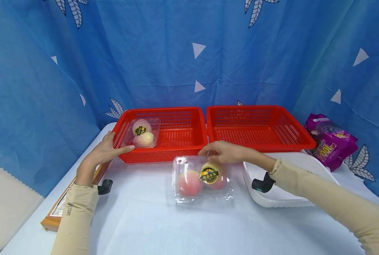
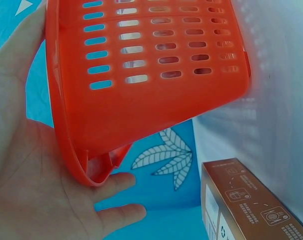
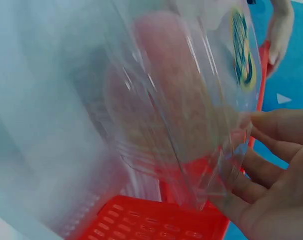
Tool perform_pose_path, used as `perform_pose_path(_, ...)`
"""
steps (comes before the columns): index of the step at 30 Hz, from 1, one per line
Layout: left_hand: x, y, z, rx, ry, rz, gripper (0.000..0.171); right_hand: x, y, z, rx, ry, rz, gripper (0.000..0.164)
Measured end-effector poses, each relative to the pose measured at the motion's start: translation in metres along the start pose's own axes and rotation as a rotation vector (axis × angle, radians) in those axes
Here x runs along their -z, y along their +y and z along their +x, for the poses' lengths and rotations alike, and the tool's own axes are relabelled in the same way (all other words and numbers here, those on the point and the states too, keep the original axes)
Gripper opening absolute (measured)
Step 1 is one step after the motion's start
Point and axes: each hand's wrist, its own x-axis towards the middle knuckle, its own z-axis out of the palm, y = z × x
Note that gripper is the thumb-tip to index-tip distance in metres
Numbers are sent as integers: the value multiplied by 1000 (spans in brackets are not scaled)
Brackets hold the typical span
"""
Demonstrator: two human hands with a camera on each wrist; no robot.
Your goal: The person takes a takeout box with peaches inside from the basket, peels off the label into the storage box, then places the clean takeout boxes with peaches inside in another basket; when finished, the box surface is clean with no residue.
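Observation:
My left hand [image 1: 104, 150] rests against the front left corner of the left red basket [image 1: 179, 138]. Its thumb lies over the front rim, and in the left wrist view the fairly straight fingers [image 2: 122, 214] reach past the basket corner. My right hand [image 1: 222, 151] pinches the far edge of a clear plastic clamshell [image 1: 202, 189] in front of the baskets. Inside that pack are two pinkish peaches, with a round black and yellow sticker on the lid. The right wrist view shows thumb and fingers at the pack's edge [image 3: 226, 165]. A similar fruit pack [image 1: 142, 132] sits in the left basket.
A second red basket [image 1: 256, 136] stands beside the first. A white tub [image 1: 285, 194] lies under my right forearm. Farther right is a purple printed bag [image 1: 331, 141]. A long brown box [image 1: 57, 212] lies by my left forearm. Blue curtain hangs behind.

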Motion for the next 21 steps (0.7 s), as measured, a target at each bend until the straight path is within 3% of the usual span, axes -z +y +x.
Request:
perform_pose_path(4,0,0,1,-6,-1,-7,107,-7,0,-2,3,17,-64,41)
perform_pose_path(15,0,0,0,2,1,4,106,-16,6,-3,17,16,-109,44)
perform_pose_path(18,1,12,-5,-17,13,98,99,-17,3,-8,8,42,-144,43)
perform_pose_path(21,-1,40,-15,-72,23,242,89,-19,0,-13,-17,85,-184,39)
